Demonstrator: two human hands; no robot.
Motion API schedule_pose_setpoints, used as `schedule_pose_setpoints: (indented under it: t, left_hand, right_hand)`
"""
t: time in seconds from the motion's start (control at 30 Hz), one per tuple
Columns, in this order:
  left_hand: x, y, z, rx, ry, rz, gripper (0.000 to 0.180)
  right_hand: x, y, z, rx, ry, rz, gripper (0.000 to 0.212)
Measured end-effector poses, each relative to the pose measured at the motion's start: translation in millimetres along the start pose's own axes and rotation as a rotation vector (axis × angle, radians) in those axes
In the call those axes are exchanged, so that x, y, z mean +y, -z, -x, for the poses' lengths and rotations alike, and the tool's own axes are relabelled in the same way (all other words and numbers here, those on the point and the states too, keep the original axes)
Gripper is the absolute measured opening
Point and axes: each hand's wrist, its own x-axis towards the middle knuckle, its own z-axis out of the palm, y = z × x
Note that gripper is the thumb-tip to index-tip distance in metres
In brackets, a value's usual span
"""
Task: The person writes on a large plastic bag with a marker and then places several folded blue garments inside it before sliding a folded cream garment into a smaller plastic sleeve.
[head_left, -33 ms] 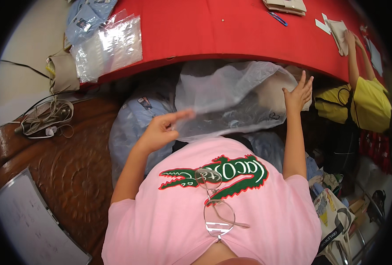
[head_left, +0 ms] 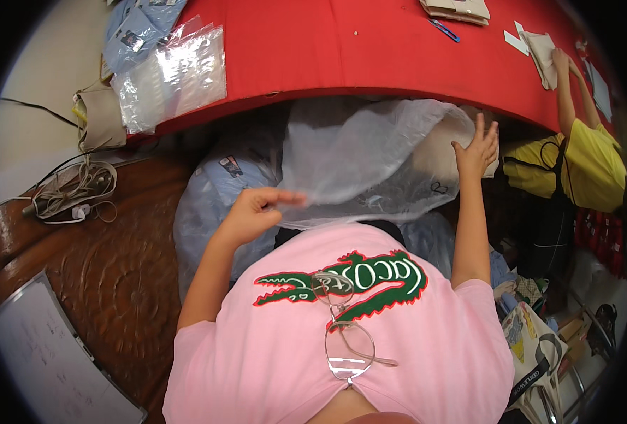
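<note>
Right hand [head_left: 477,154] was up, fingers fanned, at the clear bag [head_left: 356,152], right end. Left hand [head_left: 253,214] pointed in from its left, couldn't tell if pinching.

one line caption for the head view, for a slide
Left hand and right hand at either side of a translucent bag by a red table.

Bag [head_left: 349,152] in frt of tbl [head_left: 313,49], cables [head_left: 80,187] to L.

Thin, crinkled plastic bag [head_left: 349,155]; glossy clear plastic packets [head_left: 186,71]; matt cloth table cover [head_left: 306,49]; glossy carved wood surface [head_left: 129,254]
</note>
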Motion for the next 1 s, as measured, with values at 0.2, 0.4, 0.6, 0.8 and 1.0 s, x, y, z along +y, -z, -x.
schedule_pose_setpoints:
  t: [0.2,0.4,0.6,0.8,1.0]
  left_hand:
    - [-82,37,14,-0.091,0.618,-0.090,0.038]
    - [-224,66,76,-0.429,1.066,-0.288,0.039]
    - [-251,97,81,-0.499,1.088,-0.478,0.033]
    - [-207,108,23,-0.620,1.004,-0.357,0.035]
    - [-118,100,-12,-0.721,0.891,-0.378,0.033]
  right_hand:
    - [85,-104,65,-0.813,0.075,-0.417,0.083]
    - [61,-80,145,-0.580,0.058,-0.247,0.056]
    - [77,-62,208,-1.173,-0.101,-0.158,0.040]
    - [226,-16,390,-1.611,-0.009,0.133,0.036]
    - [208,4,416,-1.810,0.029,-0.039,0.032]
